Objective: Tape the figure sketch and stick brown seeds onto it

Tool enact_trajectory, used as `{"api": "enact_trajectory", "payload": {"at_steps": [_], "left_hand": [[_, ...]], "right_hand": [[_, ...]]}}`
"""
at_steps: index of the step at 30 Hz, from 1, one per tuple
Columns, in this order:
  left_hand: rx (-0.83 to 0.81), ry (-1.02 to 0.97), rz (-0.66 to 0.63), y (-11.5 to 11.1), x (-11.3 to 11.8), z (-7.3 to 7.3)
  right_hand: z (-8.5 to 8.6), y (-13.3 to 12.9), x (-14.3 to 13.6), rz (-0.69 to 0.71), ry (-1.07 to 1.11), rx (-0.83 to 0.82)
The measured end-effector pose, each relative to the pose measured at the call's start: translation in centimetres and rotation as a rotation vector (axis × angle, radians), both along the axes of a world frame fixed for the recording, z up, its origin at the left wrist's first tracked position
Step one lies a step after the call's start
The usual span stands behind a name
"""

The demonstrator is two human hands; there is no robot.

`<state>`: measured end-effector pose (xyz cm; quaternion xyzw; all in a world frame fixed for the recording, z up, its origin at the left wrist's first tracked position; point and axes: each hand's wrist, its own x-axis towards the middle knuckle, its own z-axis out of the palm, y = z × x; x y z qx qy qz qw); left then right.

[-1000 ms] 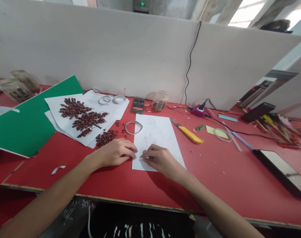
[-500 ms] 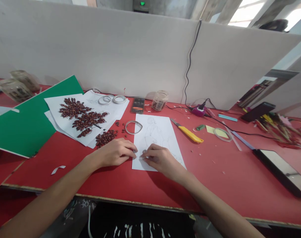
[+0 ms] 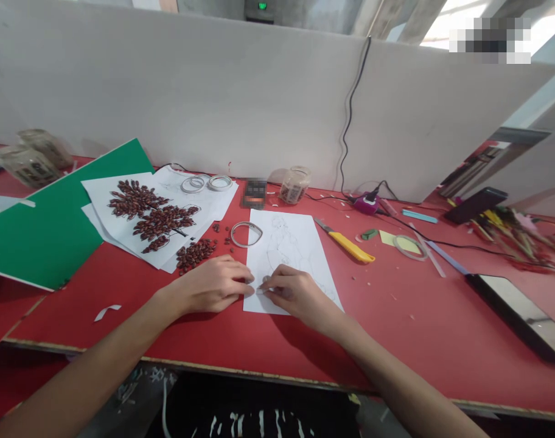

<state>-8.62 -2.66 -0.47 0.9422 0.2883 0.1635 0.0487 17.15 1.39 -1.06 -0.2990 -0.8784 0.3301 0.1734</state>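
Observation:
A white sheet with a pencil drawing (image 3: 282, 243) lies before me on the red table. At its lower left edge my left hand (image 3: 216, 285) rests, fingers bent and drawn together; anything between their tips is hidden. My right hand (image 3: 300, 297) lies over the sheet's lower part, thumb and fingers pinched near the paper. A tiny greyish thing shows at its fingertips, too small to name. Just above the left hand is a heap of dark brown seeds (image 3: 195, 254). A roll of narrow tape (image 3: 246, 235) overlaps the sheet's left edge.
Left lie papers with a plant-like picture of seeds (image 3: 165, 222), a green board (image 3: 72, 225) and jars (image 3: 28, 164). A glass jar (image 3: 296, 184) stands behind the sheet. To the right are a yellow utility knife (image 3: 350, 246), a purple plug adapter (image 3: 367, 204) and a dark tablet-like device (image 3: 519, 310).
My left hand has shifted very slightly, its fingertips a little further right. My right hand stays almost where it was, still pinched over the sheet.

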Motion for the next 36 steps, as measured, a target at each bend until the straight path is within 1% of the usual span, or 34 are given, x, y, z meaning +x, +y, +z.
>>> {"api": "enact_trajectory", "payload": {"at_steps": [8,14,25,36], "left_hand": [[0.035,0.066,0.012,-0.11,0.21,-0.12],[0.029,0.061,0.005,-0.06,0.18,0.06],[0.035,0.036,-0.009,0.00,0.09,-0.09],[-0.016,0.098,0.032,-0.07,0.47,-0.13]], "right_hand": [[0.00,-0.06,-0.06,-0.001,0.009,0.007],[0.00,-0.11,0.07,0.000,-0.003,0.015],[0.23,-0.17,0.09,0.002,-0.010,-0.009],[-0.15,-0.08,0.80,-0.021,0.023,-0.054]]}}
